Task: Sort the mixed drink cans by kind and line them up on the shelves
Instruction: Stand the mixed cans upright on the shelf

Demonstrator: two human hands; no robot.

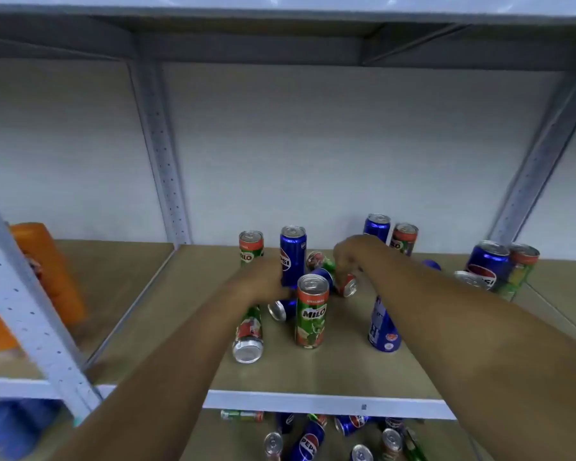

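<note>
Mixed drink cans crowd the middle of the brown shelf [187, 327]: an upright Milo can [311, 312] stands nearest the front, another upright Milo can [250, 247] and an upright Pepsi can [292, 252] stand farther back, and a Milo can lying on its side [248, 334] points its silver base toward the near edge. More upright cans [499, 266] cluster at the far right. The left hand [263, 282] curls around the base of the upright Pepsi can. The right hand [348, 257] reaches down with bent fingers onto a fallen can [346, 284]; whether it grips it cannot be told. Below, a lower shelf [210, 434] holds a jumble of cans [308, 439]. Orange packages [50, 271] fill the left bay beyond a grey perforated upright [162, 154], against a white wall [330, 144].
</note>
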